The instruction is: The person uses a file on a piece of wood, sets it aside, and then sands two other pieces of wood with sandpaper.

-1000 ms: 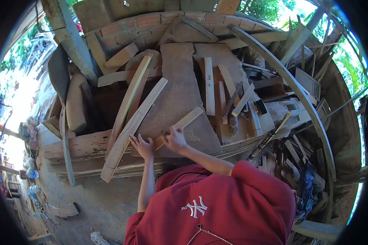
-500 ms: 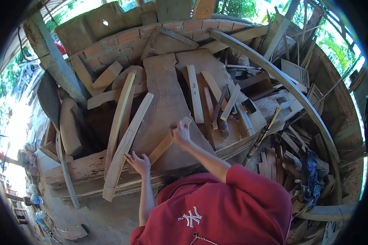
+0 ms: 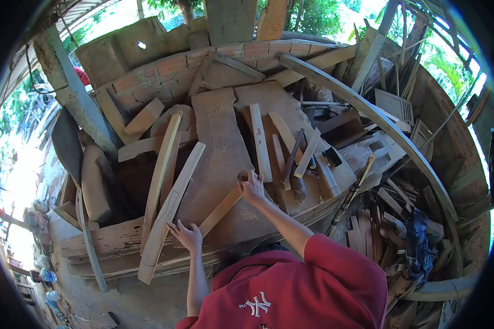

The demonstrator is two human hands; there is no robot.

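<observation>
My left hand, fingers spread, rests by the lower end of a short wooden strip; its fingertips come close to a long pale board with dark lines drawn on it. At the strip's upper end is my right hand, its fingers closed around a small brownish thing I cannot make out. Beneath both hands lies a wide, rough-edged slab dusted with shavings. A pale slotted wooden bar lies just beyond the right hand.
To the right on the slabs lie a dark-handled tool and a short wooden stick. Another long wooden piece leans at left. Scrap wood and a dark plastic bag are piled at right. A brick wall stands behind.
The view has tipped, so the scene sits lower in frame. My right hand has moved slightly right, and a light-coloured piece seen at its fingertips no longer shows. My left hand stays by the strip.
</observation>
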